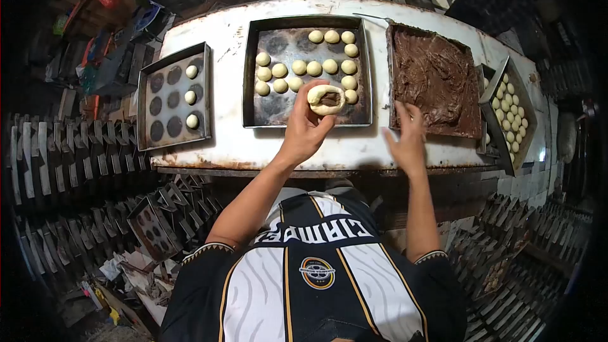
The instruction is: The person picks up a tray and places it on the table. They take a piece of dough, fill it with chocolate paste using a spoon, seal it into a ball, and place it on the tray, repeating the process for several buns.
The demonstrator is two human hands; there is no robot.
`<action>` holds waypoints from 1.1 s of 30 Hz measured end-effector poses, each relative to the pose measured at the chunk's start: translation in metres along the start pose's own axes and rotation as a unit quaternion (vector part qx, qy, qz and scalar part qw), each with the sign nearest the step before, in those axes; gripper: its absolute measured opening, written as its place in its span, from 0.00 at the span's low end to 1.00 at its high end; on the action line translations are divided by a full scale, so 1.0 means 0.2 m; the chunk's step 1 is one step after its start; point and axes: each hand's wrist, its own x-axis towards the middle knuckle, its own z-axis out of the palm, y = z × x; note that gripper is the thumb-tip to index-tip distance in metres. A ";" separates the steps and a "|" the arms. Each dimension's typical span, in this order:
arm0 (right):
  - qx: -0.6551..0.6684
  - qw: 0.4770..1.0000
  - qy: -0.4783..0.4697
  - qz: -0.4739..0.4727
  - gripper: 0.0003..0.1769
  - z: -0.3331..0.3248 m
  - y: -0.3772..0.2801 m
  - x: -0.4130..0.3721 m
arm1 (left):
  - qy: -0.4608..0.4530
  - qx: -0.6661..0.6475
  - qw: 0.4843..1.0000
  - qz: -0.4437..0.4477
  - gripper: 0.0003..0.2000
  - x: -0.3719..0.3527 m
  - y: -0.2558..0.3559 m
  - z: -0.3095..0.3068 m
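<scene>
My left hand [303,132] is closed around a piece of dough [324,109], holding it over the front of the middle tray [266,118]. The dough is cupped open, and brown filling [329,97] shows inside it. Fingers apart and slightly blurred, my right hand [408,139] is at the lower left corner of a tray of thick brown paste [437,82]. I see nothing in that hand. Several pale dough balls [314,68] sit in the middle tray, in rows behind and beside the held piece.
On the left of the white table [218,145] lies a smaller tray [145,142] with 3 dough balls. At the right, a tilted tray [529,145] holds many small balls. A thin metal rod [372,16] lies behind the paste. Stacked metal trays [82,158] stand around.
</scene>
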 end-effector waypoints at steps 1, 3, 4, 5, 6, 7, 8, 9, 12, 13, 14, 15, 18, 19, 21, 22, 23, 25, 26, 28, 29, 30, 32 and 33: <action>0.156 0.985 0.008 -0.071 0.37 -0.03 -0.16 0.00 | -0.029 -0.052 0.998 -0.019 0.30 -0.03 0.04 -0.03; 0.515 0.853 -0.074 -0.027 0.38 -0.08 -0.53 -0.03 | -0.097 -0.154 0.981 -0.060 0.27 -0.10 0.16 -0.10; 0.590 0.804 -0.058 -0.047 0.35 -0.02 -0.66 -0.05 | -0.128 -0.168 0.976 -0.046 0.24 -0.12 0.17 -0.14; 0.661 0.746 -0.043 -0.069 0.33 0.04 -0.79 -0.06 | -0.134 -0.124 0.983 -0.015 0.21 -0.15 0.21 -0.20; 0.678 0.733 0.012 -0.050 0.26 0.03 -0.95 -0.07 | -0.113 -0.018 0.989 0.089 0.20 -0.18 0.25 -0.24; 0.690 0.723 0.005 -0.037 0.24 0.03 -1.03 -0.08 | -0.088 0.087 0.973 0.194 0.20 -0.18 0.29 -0.29; 0.701 0.712 -0.001 -0.024 0.22 0.04 -1.09 -0.10 | -0.087 0.162 0.945 0.272 0.20 -0.20 0.35 -0.36; 0.712 0.702 -0.006 -0.007 0.21 0.03 -1.17 -0.12 | -0.074 0.211 0.915 0.336 0.19 -0.21 0.37 -0.41; 0.745 0.665 0.045 0.015 0.13 -0.03 -1.43 -0.18 | -0.068 0.149 0.917 0.364 0.20 -0.29 0.45 -0.52; 0.753 0.655 0.063 0.010 0.11 -0.06 -1.50 -0.18 | -0.060 0.081 0.945 0.312 0.20 -0.32 0.46 -0.56; 0.719 0.692 0.059 -0.011 0.08 -0.11 -1.54 -0.18 | -0.055 0.014 0.964 0.258 0.20 -0.37 0.47 -0.60; 0.679 0.729 0.057 -0.068 0.07 -0.11 -1.55 -0.17 | -0.055 -0.053 0.976 0.205 0.20 -0.40 0.49 -0.63; 0.539 0.830 0.068 -0.128 0.13 -0.22 -1.56 -0.18 | -0.051 0.108 0.930 0.347 0.12 -0.43 0.52 -0.72; 0.494 0.855 0.084 -0.136 0.18 -0.22 -1.58 -0.20 | -0.049 0.165 0.923 0.345 0.17 -0.47 0.57 -0.73; 0.507 0.830 0.109 -0.204 0.27 -0.20 -1.68 -0.23 | -0.016 0.089 0.972 0.218 0.21 -0.52 0.63 -0.70; 0.447 0.861 0.106 -0.218 0.32 -0.18 -1.70 -0.25 | -0.055 0.007 0.989 0.139 0.19 -0.50 0.64 -0.69; 0.351 0.890 0.139 -0.255 0.30 -0.19 -1.72 -0.23 | -0.092 -0.073 0.992 0.053 0.18 -0.49 0.63 -0.70; 0.165 0.928 0.199 -0.270 0.29 -0.12 -1.65 -0.21 | -0.141 -0.212 0.958 -0.131 0.19 -0.45 0.52 -0.71; 0.190 0.927 0.198 -0.255 0.27 -0.12 -1.63 -0.20 | -0.147 -0.203 0.964 -0.089 0.19 -0.44 0.46 -0.70; 0.213 0.928 0.199 -0.233 0.21 -0.10 -1.57 -0.21 | -0.152 -0.165 0.975 0.002 0.22 -0.44 0.46 -0.68; 0.220 0.927 0.198 -0.229 0.18 -0.12 -1.55 -0.21 | -0.145 -0.078 0.981 0.099 0.24 -0.45 0.52 -0.68; 0.219 0.929 0.190 -0.228 0.16 -0.12 -1.53 -0.21 | -0.151 -0.023 0.982 0.115 0.24 -0.44 0.51 -0.68; 0.269 0.928 0.176 -0.186 0.13 -0.08 -1.50 -0.23 | -0.154 0.063 0.980 0.113 0.19 -0.44 0.46 -0.68; 0.321 0.922 0.167 -0.134 0.13 -0.01 -1.49 -0.26 | -0.149 0.035 0.986 0.062 0.14 -0.44 0.41 -0.65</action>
